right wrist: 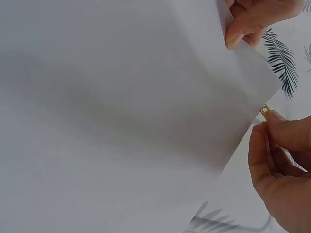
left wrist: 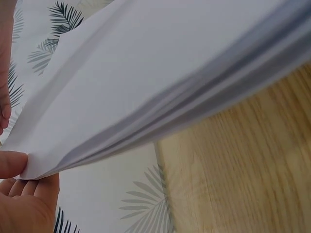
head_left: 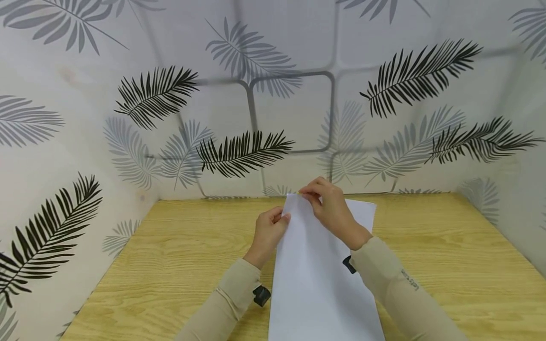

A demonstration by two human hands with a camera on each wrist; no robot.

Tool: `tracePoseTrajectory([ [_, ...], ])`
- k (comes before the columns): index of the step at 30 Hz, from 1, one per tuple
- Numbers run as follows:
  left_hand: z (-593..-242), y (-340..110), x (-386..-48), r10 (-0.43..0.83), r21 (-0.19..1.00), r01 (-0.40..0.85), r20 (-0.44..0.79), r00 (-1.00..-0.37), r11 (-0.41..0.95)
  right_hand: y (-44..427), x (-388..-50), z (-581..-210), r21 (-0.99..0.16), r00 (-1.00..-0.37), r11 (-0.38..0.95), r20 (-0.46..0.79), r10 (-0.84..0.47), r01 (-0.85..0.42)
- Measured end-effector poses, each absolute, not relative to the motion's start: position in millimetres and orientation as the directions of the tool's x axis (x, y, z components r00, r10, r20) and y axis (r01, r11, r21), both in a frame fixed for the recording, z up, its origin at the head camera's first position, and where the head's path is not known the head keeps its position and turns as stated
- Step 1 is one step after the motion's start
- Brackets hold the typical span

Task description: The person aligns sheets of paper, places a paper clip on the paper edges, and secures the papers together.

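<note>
A stack of white paper sheets [head_left: 320, 284] is raised at its far end above the wooden table. My left hand [head_left: 269, 229] pinches the stack near its far left corner, thumb on top and fingers beneath, as the left wrist view shows. Between thumb and forefinger my right hand [head_left: 330, 206] pinches a small yellow paper clip [right wrist: 265, 111]. In the right wrist view the clip's end meets the far edge of the paper, close to the corner; whether it has slid over the sheets I cannot tell. Several layered sheet edges [left wrist: 160, 109] fan slightly apart along the left side.
The wooden table [head_left: 192, 251] extends to both sides of the paper. Behind it hangs a pale wall covering [head_left: 290, 113] with black and grey leaf prints. Dark wrist straps [head_left: 261, 295] show on both sleeves.
</note>
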State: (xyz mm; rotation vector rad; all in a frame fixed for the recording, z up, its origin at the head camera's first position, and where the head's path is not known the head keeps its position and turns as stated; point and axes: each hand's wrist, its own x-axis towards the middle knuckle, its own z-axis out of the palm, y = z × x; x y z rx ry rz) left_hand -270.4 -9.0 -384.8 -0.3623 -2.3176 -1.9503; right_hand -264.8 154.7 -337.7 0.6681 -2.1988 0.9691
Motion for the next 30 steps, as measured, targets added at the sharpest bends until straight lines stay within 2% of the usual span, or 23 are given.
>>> tracePoseTrajectory([
  [25, -386.6, -6.9, -269.4, 0.18, 0.942, 0.297, 0.269, -0.946, 0.154, 155.6, -269.4, -334.8, -0.428, -0.643, 0.582, 0.731, -0.227, -0.692],
  [30, -387.3, -7.5, -268.1, 0.205, 0.925, 0.33, 0.292, -0.934, 0.186, 157.5, -270.0, -333.5, -0.434, -0.657, 0.583, 0.714, -0.242, -0.686],
])
